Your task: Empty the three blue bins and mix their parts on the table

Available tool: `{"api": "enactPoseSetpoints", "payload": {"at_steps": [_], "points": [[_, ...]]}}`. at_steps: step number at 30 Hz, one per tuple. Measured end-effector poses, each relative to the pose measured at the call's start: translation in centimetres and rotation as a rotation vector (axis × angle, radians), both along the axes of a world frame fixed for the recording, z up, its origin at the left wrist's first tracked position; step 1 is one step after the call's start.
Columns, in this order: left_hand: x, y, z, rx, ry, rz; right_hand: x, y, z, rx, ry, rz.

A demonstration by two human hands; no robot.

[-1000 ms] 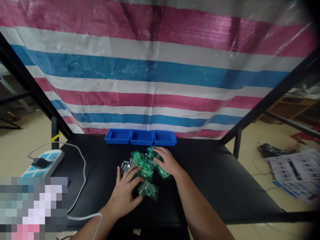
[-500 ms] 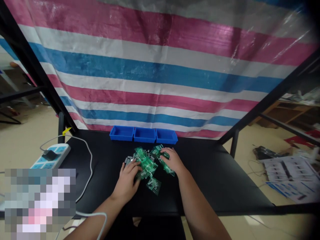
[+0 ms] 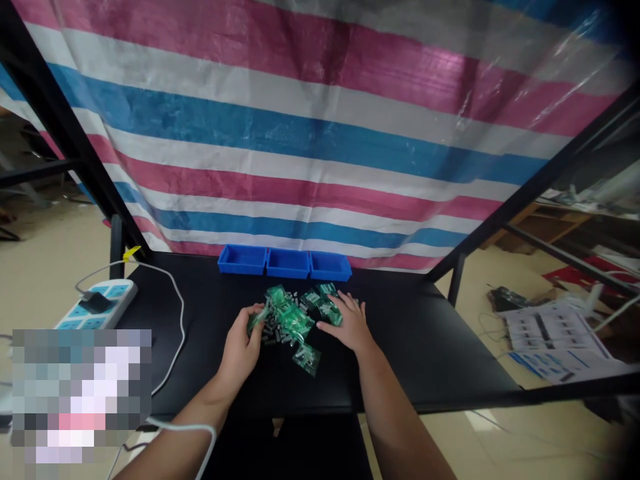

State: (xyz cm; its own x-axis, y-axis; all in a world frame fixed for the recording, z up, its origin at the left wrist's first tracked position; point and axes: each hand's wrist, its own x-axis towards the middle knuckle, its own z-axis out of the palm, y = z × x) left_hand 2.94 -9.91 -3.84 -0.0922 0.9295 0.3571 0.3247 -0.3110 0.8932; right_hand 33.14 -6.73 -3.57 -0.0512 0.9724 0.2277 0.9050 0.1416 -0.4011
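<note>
Head view, both bare forearms reach in from the bottom edge over a black table (image 3: pixel 430 347)

Left hand (image 3: pixel 239 348): fingers curled, thumb and fingertips closed on a small green packet (image 3: pixel 256 319) at the left edge of the pile. Whether the packet is lifted clear of the table cannot be told

Right hand (image 3: pixel 350 323): fingers spread and loosely flat, palm down, resting on the right side of the pile, not gripping anything

Pile of green packets (image 3: pixel 293 319): lies mid-table between the two hands; small clear-green bags with grey parts inside, some grey parts loose among them. One packet (image 3: pixel 307 358) lies apart, just nearer than the pile. Print on the bags too small to read

Left of the hands: a white cable (image 3: pixel 176 340) runs across the table to a white and blue power strip (image 3: pixel 95 305) at the left edge, with a black plug in it

Behind the pile: three blue trays (image 3: pixel 285 262) side by side, touching, against the back edge

Farthest: a pink, white and blue striped tarp (image 3: pixel 320 133) hung behind a black frame. No readable writing anywhere
</note>
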Motion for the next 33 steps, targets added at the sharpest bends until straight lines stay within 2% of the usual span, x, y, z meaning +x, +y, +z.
{"api": "enactPoseSetpoints", "payload": {"at_steps": [4, 8, 13, 17, 24, 29, 33], "points": [[-0.7, 0.4, 0.4, 0.034, -0.039, 0.083, -0.5, -0.1, -0.1, -0.082, -0.076, -0.018], [-2.1, 1.4, 0.2, 0.082, 0.108, 0.108, -0.9, 0.2, -0.2, -0.031, -0.016, -0.043], [-2.5, 2.1, -0.5, 0.028, 0.353, 0.041, -1.5, 0.5, -0.6, 0.125, 0.037, 0.013], [-1.9, 2.0, -0.7, -0.055, 0.428, 0.012, -1.8, 0.7, -0.7, 0.206, 0.019, -0.015], [-1.0, 0.9, 0.3, -0.057, 0.544, -0.066, -1.6, 1.3, -0.8, 0.273, 0.027, -0.075], [-0.5, 0.1, 0.9, -0.045, 0.681, -0.127, -1.3, 1.4, -1.2, 0.315, 0.137, -0.135], [-0.3, -0.2, 1.1, -0.013, 0.714, -0.169, -1.3, 1.3, -1.2, 0.327, 0.287, -0.208]]}}
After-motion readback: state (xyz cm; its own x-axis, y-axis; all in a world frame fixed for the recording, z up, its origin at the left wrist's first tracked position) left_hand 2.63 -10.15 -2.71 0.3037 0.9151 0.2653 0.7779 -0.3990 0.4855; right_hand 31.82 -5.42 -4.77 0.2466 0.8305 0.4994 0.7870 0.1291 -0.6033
